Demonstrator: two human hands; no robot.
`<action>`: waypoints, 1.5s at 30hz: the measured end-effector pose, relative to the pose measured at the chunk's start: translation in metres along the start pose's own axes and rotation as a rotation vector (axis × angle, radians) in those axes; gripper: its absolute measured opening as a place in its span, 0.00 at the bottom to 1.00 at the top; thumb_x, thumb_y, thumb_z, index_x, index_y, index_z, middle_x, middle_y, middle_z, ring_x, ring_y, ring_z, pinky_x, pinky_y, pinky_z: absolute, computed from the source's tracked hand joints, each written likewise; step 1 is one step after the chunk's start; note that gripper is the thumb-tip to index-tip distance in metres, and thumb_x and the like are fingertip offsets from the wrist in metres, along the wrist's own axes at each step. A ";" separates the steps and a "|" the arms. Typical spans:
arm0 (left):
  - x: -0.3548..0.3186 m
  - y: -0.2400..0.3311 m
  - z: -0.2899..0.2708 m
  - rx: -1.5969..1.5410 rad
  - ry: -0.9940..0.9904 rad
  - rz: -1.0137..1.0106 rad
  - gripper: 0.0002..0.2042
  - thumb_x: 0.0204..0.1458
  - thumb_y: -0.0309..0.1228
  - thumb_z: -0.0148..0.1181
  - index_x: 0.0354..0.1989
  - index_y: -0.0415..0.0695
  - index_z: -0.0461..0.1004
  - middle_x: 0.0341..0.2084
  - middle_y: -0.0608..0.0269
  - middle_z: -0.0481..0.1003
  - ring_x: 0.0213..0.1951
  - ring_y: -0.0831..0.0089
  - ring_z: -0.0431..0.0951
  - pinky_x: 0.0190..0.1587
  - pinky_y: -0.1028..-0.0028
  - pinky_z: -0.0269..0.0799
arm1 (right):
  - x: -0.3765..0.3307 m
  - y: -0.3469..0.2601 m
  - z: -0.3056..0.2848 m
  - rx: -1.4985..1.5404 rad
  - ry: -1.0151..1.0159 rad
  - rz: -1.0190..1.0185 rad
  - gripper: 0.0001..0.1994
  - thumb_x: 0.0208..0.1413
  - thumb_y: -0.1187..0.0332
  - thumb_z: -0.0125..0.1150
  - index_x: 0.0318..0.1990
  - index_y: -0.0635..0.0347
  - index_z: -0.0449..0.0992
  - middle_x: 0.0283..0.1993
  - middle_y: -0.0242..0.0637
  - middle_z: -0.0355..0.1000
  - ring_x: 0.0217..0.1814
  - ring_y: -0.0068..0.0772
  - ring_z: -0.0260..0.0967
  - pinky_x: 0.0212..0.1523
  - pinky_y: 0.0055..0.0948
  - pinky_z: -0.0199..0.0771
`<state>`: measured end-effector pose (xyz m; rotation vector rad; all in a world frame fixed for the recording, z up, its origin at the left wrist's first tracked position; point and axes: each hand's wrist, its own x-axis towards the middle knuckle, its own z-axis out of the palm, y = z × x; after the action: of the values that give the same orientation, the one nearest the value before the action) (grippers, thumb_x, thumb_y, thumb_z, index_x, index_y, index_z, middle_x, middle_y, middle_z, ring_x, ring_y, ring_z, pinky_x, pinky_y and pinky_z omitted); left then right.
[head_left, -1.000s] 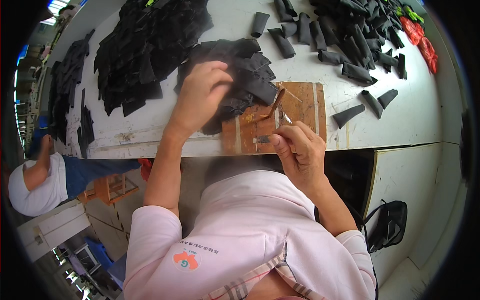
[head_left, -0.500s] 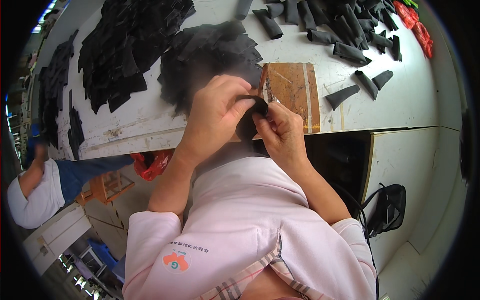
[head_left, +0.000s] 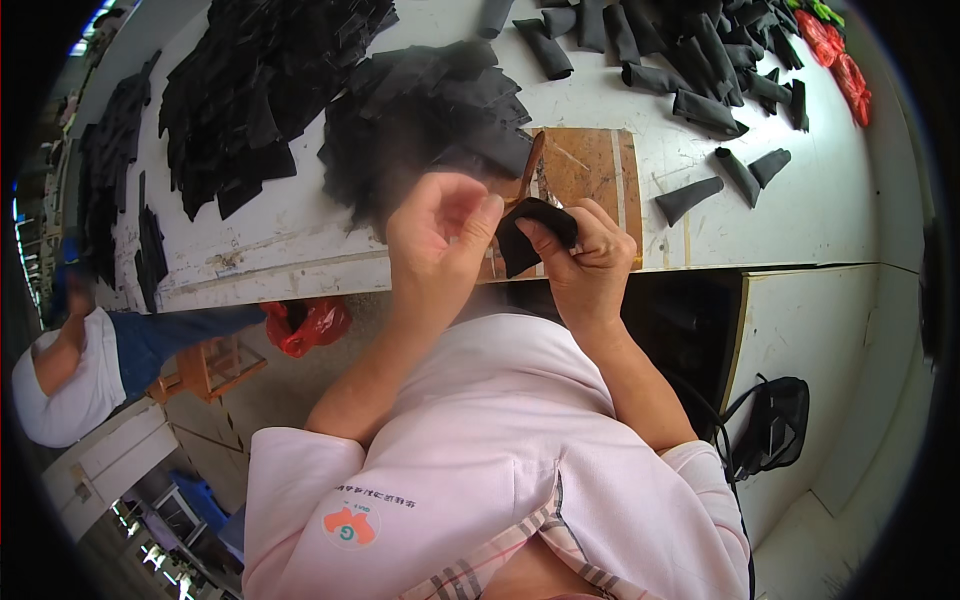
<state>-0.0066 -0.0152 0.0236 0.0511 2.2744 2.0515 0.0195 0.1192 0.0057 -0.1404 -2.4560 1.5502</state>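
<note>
Plainly, black cloth [head_left: 520,248] in the right hand [head_left: 594,258], free end leftward.

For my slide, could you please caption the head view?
Right hand holds a black cloth piece; left hand beside it.

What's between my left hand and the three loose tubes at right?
In the head view: the black cloth, your right hand holding it, the brown board, then white table.

White table [head_left: 800,222] — black cloth heaps [head_left: 230,105], brown board [head_left: 600,160], 3 black tubes [head_left: 690,201].
</note>
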 end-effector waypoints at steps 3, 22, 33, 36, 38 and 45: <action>-0.012 0.006 0.006 -0.258 -0.103 -0.185 0.06 0.47 0.26 0.57 0.29 0.36 0.68 0.22 0.66 0.70 0.23 0.85 0.68 0.26 0.84 0.66 | -0.001 0.004 0.001 -0.050 0.071 -0.108 0.05 0.37 0.78 0.63 0.23 0.62 0.72 0.19 0.35 0.62 0.17 0.30 0.61 0.18 0.26 0.61; -0.013 0.000 0.015 -0.285 -0.166 -0.455 0.07 0.43 0.28 0.55 0.28 0.37 0.69 0.19 0.67 0.71 0.20 0.84 0.69 0.17 0.85 0.63 | -0.002 0.024 0.003 -0.531 0.112 -0.647 0.12 0.28 0.73 0.55 0.28 0.65 0.70 0.24 0.34 0.60 0.23 0.32 0.59 0.19 0.26 0.60; -0.013 -0.016 0.026 -0.072 -0.010 -0.232 0.03 0.41 0.17 0.50 0.26 0.33 0.69 0.18 0.63 0.71 0.20 0.84 0.69 0.22 0.82 0.65 | -0.006 0.033 0.004 -0.655 0.098 -0.717 0.10 0.32 0.73 0.54 0.28 0.64 0.71 0.24 0.33 0.59 0.26 0.30 0.60 0.21 0.24 0.59; -0.010 -0.022 0.022 -0.077 0.013 -0.279 0.02 0.41 0.17 0.51 0.25 0.33 0.69 0.18 0.63 0.71 0.20 0.84 0.69 0.22 0.82 0.65 | -0.010 0.029 0.001 -0.644 0.102 -0.757 0.12 0.31 0.73 0.56 0.29 0.63 0.71 0.24 0.33 0.60 0.25 0.30 0.59 0.22 0.25 0.60; -0.007 -0.025 0.016 -0.103 0.007 -0.312 0.02 0.41 0.18 0.52 0.24 0.33 0.69 0.17 0.63 0.71 0.21 0.83 0.70 0.23 0.82 0.66 | -0.011 0.027 0.001 -0.459 -0.085 -0.505 0.14 0.32 0.71 0.60 0.32 0.62 0.71 0.25 0.35 0.61 0.26 0.32 0.61 0.23 0.27 0.62; -0.016 -0.019 0.019 0.079 0.048 -0.002 0.03 0.40 0.18 0.55 0.24 0.38 0.69 0.15 0.62 0.71 0.16 0.80 0.70 0.20 0.80 0.65 | -0.010 0.003 -0.012 0.023 -0.216 -0.098 0.13 0.43 0.67 0.62 0.37 0.62 0.70 0.33 0.38 0.66 0.34 0.34 0.67 0.30 0.28 0.68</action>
<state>0.0110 0.0002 0.0029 0.0048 2.3823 1.9816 0.0318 0.1292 0.0062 0.1572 -2.5612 1.6267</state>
